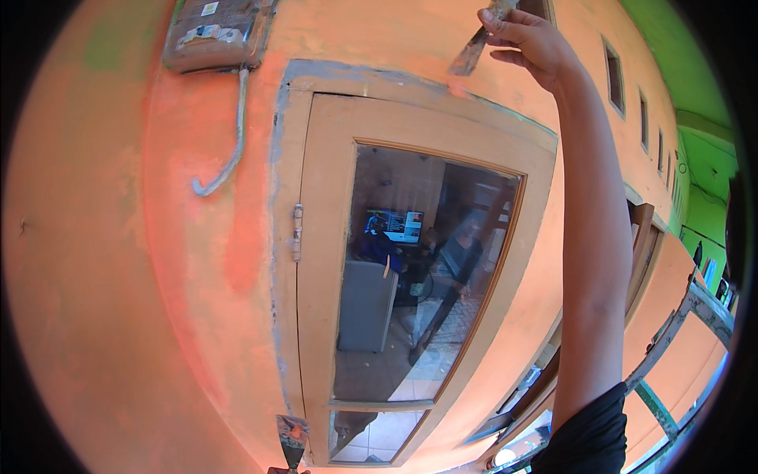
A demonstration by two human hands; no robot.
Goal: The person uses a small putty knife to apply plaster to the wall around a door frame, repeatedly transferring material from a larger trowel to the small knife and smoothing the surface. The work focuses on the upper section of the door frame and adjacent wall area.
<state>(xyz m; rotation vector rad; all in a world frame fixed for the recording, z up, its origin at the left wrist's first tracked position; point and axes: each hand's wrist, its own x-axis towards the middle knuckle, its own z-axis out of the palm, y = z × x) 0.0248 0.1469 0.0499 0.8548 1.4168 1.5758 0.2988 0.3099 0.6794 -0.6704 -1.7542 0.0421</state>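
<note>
Raised at the upper right, my right hand (533,43) is closed around the handle of a putty knife (471,54). Its stained blade points down and left, close to the orange wall (371,43) above the door frame. Below the blade tip, a small pinkish-orange patch (455,87) marks the frame's grey upper edge. At the bottom, a second putty knife (293,438) stands blade up with orange paste on it. Only a sliver of my left hand (278,472) shows at its handle; most of that hand is cut off by the picture's edge.
A hinged wooden door (320,237) with glass panes fills the middle, with reflections and a lit screen (395,225) behind the glass. A meter box (217,35) and a bent grey pipe (239,126) are at upper left. A green-grey metal frame (659,407) stands at lower right.
</note>
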